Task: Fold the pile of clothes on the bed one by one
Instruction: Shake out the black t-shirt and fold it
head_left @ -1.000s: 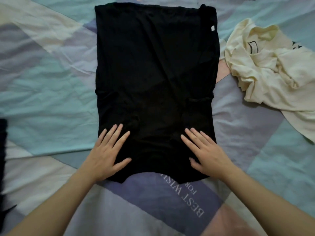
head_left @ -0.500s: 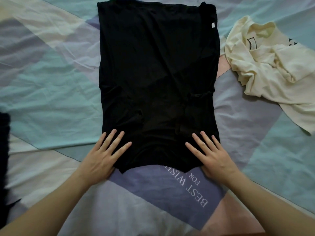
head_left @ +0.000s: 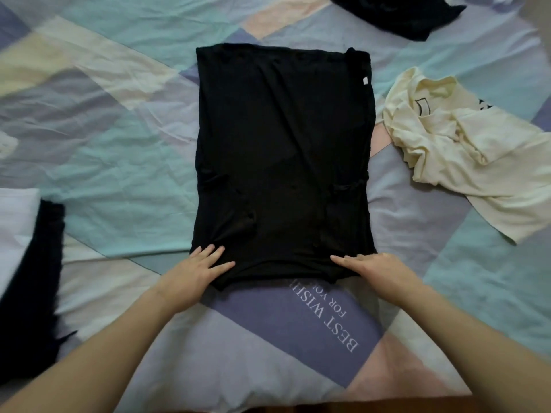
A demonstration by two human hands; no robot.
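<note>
Head view: a black shirt point(head_left: 283, 162) is laid flat on the bed point(head_left: 119, 150), its sides already folded in. Its near edge is touched by the left hand point(head_left: 193, 274) and right hand point(head_left: 377, 271), fingers straight, nothing gripped. Next, that edge likely needs to be pinched and lifted over to the far end.

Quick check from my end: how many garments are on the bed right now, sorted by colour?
Black or dark: 3, the black garment under both hands, a dark one at the far edge, and a dark one at the left edge.
Cream: 1, the crumpled cream shirt on the right.
Total: 4 garments in view.
</note>
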